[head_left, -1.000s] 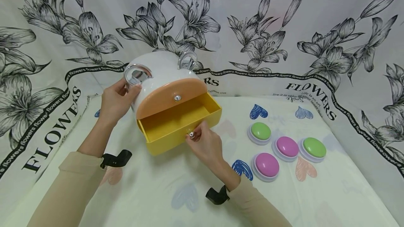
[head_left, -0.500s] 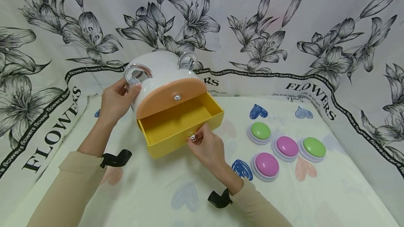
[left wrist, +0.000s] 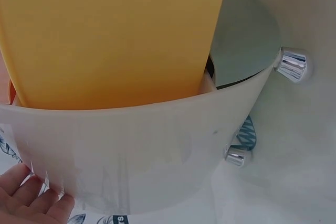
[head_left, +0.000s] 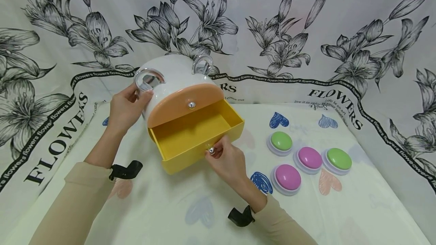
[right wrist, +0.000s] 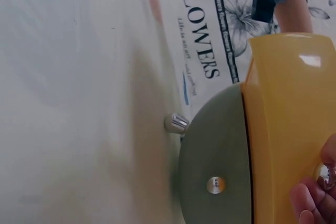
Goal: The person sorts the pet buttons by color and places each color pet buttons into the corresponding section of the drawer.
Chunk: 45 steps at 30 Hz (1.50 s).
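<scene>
A frog-faced storage box (head_left: 172, 69) with a glossy white body, two silver-rimmed eyes and an orange front panel (head_left: 185, 103) stands left of centre. Its yellow drawer (head_left: 180, 162) is pulled well out, and the inside shows bare. My right hand (head_left: 229, 162) pinches the drawer's silver knob (head_left: 212, 150) between thumb and fingers. At the box's left side, my left hand (head_left: 124, 109) holds the body by the silver eye (head_left: 149, 80), thumb in front. In the left wrist view the fingertips (left wrist: 62, 207) press against the white wall.
To the right lie two green push-button lights (head_left: 281, 141) and two magenta ones (head_left: 288, 177) with pale bases. The white tablecloth (head_left: 163, 211) has printed hearts. Behind the box hangs a flower-printed curtain (head_left: 238, 48). Small silver feet (left wrist: 292, 65) stick out from the box's underside.
The yellow drawer has slid a little farther out, toward the front right, with my right hand on its knob. My left hand and the box body have stayed in place.
</scene>
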### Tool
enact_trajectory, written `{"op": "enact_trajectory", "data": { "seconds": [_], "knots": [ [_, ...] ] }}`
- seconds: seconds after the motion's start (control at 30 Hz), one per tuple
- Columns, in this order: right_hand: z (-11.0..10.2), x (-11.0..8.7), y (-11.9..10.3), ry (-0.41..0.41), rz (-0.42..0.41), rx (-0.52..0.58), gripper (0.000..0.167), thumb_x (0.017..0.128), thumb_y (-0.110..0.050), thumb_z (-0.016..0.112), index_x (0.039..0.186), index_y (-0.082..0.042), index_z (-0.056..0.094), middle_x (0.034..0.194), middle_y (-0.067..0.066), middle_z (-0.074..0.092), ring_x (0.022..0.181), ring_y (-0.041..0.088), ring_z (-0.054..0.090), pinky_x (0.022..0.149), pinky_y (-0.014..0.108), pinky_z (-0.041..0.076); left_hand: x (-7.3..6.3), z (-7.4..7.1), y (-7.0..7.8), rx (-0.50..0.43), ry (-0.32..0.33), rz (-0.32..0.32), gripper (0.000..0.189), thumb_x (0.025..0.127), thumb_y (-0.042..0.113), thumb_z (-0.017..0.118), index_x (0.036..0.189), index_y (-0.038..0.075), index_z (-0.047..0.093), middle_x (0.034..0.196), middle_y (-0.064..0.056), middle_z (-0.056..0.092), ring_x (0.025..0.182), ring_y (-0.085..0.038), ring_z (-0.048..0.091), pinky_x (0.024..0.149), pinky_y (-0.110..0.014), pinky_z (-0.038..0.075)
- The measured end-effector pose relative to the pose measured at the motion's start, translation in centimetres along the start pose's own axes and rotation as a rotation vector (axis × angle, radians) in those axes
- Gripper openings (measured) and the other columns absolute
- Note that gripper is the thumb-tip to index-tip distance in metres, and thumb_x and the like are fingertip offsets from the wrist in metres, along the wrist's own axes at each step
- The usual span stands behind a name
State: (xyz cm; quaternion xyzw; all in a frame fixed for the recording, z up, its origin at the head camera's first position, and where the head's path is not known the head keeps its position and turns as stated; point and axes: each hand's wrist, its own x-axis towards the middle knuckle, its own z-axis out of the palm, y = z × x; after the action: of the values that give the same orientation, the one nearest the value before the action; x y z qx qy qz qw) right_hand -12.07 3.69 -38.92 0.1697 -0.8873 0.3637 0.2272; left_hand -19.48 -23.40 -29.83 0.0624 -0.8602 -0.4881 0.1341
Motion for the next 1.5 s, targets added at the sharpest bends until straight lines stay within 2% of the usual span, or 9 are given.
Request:
{"op": "enact_trajectory", "data": {
  "seconds": [0.27, 1.07, 1.37, 1.5],
  "knots": [
    [-0.5, -0.6, -0.2, -0.013, 0.001, 0.006, 0.03, 0.073, -0.021, 0.076, 0.081, -0.012, 0.049, 0.065, -0.004, 0.061, 0.054, 0.005, 0.055, 0.048, 0.011, 0.043, 0.1, 0.1, -0.1, 0.018, 0.011, 0.035, 0.066, 0.085, 0.052, 0.056, 0.14, 0.018, 0.041, 0.14, -0.007, 0.044, 0.128, -0.028, 0.041, 0.099, -0.043, 0.043],
    [-1.1, -1.9, -0.5, 0.009, -0.004, 0.0, 0.031, 0.07, -0.018, 0.079, 0.078, -0.011, 0.05, 0.064, -0.003, 0.061, 0.053, 0.004, 0.054, 0.049, 0.009, 0.044, 0.0, 0.1, 0.0, 0.018, 0.007, 0.02, 0.068, 0.085, 0.052, 0.055, 0.142, 0.019, 0.038, 0.143, -0.006, 0.041, 0.129, -0.028, 0.04, 0.097, -0.043, 0.043],
    [-1.6, -2.2, -0.7, -0.045, 0.045, 0.043, 0.029, 0.075, -0.02, 0.077, 0.083, -0.012, 0.05, 0.068, -0.005, 0.06, 0.057, 0.003, 0.054, 0.052, 0.01, 0.046, -0.1, 0.0, 0.1, 0.015, 0.003, 0.006, 0.07, 0.084, 0.053, 0.056, 0.142, 0.019, 0.037, 0.144, -0.006, 0.039, 0.13, -0.029, 0.039, 0.098, -0.043, 0.042],
    [-2.1, -2.2, -0.6, -0.089, 0.017, 0.063, 0.028, 0.076, -0.02, 0.076, 0.086, -0.013, 0.051, 0.071, -0.007, 0.061, 0.061, 0.002, 0.055, 0.052, 0.01, 0.046, -0.1, 0.0, 0.0, 0.017, 0.006, 0.012, 0.069, 0.085, 0.053, 0.056, 0.142, 0.018, 0.037, 0.143, -0.007, 0.04, 0.13, -0.029, 0.039, 0.098, -0.043, 0.043]
  ]
}}
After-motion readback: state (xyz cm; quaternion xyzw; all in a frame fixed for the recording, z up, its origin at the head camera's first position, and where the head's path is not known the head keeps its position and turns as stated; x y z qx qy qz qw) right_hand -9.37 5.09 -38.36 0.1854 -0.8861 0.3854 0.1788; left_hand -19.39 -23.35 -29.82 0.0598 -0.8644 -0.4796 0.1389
